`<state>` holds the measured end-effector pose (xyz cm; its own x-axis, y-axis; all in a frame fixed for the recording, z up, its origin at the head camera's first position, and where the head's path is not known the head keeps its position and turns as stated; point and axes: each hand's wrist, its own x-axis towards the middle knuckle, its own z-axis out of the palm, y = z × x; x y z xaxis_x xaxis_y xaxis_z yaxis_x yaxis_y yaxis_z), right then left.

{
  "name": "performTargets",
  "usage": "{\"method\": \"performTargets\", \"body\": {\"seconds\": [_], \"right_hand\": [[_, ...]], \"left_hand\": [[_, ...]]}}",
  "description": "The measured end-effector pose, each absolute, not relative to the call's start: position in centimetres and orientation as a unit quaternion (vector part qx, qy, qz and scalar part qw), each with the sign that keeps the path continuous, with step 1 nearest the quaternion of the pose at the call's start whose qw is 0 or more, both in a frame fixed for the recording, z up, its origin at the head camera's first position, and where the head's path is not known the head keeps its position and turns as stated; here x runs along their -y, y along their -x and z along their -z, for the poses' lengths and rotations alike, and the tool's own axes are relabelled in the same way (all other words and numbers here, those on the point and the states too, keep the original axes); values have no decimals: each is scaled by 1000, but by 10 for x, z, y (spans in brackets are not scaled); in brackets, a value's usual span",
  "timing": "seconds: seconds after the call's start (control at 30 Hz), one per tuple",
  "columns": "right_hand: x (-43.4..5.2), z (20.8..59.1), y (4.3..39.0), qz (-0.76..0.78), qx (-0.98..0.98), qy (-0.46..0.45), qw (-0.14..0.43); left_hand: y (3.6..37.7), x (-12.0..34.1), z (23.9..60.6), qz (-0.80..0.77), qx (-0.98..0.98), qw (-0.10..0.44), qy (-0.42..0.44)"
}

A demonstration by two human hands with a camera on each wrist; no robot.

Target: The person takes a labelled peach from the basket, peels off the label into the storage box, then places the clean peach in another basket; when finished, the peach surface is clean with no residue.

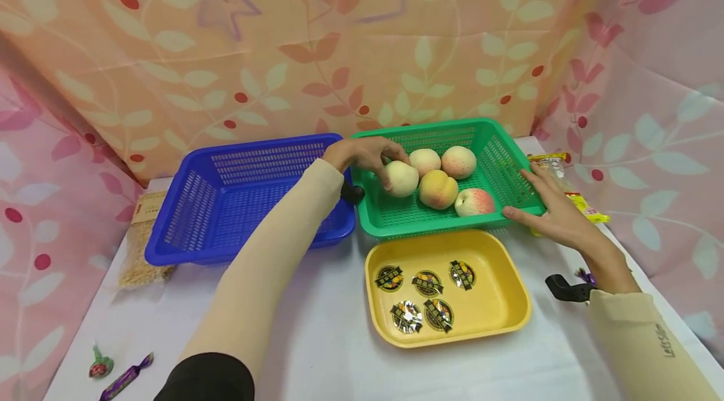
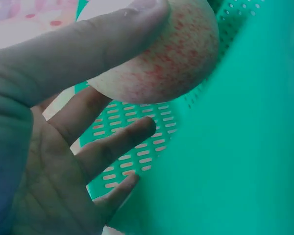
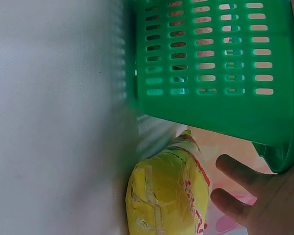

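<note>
My left hand (image 1: pixel 370 154) reaches into the left part of the green basket (image 1: pixel 390 217) and grips a pale peach (image 1: pixel 403 180) between thumb and fingers. In the left wrist view the held peach (image 2: pixel 181 58) shows red speckles, with the thumb across it and the lower fingers spread apart. Beside it in the basket sit a yellow peach (image 1: pixel 438 190), a red-tinged peach (image 1: pixel 475 202) and two speckled peaches (image 1: pixel 459 162) behind. My right hand (image 1: pixel 557 215) rests on the basket's right rim; two of its fingers (image 3: pixel 240 174) stick out straight past the rim.
A blue basket (image 1: pixel 243 212) adjoins the green one on the left. The yellow tray (image 1: pixel 492 288) in front holds several round black labels (image 1: pixel 427 283). A grain bag (image 1: pixel 141 244) lies far left, wrapped candies (image 1: pixel 127 379) front left, and a yellow packet (image 3: pixel 169 191) right of the green basket.
</note>
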<state>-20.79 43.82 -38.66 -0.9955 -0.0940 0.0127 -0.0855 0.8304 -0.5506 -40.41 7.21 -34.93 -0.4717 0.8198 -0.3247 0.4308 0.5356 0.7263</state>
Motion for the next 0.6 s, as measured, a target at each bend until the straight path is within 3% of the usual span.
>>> {"method": "performTargets", "body": {"seconds": [0.6], "right_hand": [[-439,388,210,286,-957,52,12]], "left_hand": [[407,-85,342,-207,-824,353,-391]]}}
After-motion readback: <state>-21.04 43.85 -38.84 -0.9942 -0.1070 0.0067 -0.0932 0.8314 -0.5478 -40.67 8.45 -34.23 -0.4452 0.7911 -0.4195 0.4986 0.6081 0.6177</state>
